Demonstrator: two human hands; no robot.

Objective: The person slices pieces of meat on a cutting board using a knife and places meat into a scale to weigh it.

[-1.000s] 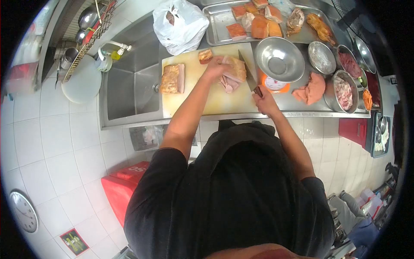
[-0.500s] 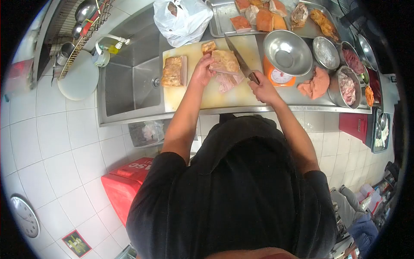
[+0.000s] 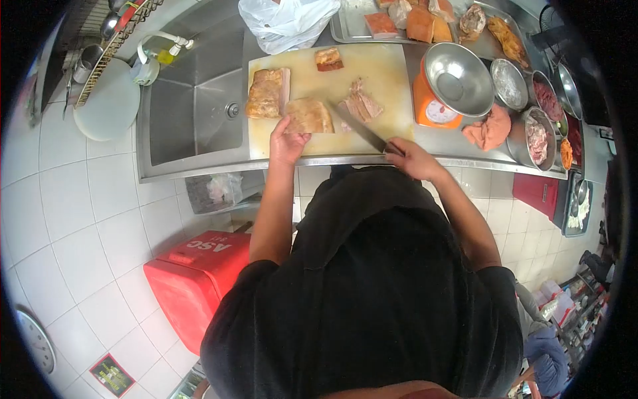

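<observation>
My left hand grips the lower left edge of a slab of cooked meat above the cutting board. In my right hand is a large knife, its blade slanting up and left toward that slab. Beyond the blade lies a small pile of meat slices. A thick block of meat rests on the board's left side, close to the slab. One small brown piece of meat sits near the board's far edge.
A steel sink lies left of the board. On the right, an orange scale carries a steel bowl, with more bowls beyond. A white plastic bag and a tray of meat stand behind. A red cooler sits below left.
My left hand has carried the slab left and nearer to me, off the sliced meat. The knife has come down and closer to the counter's front edge. The head view has shifted slightly.
</observation>
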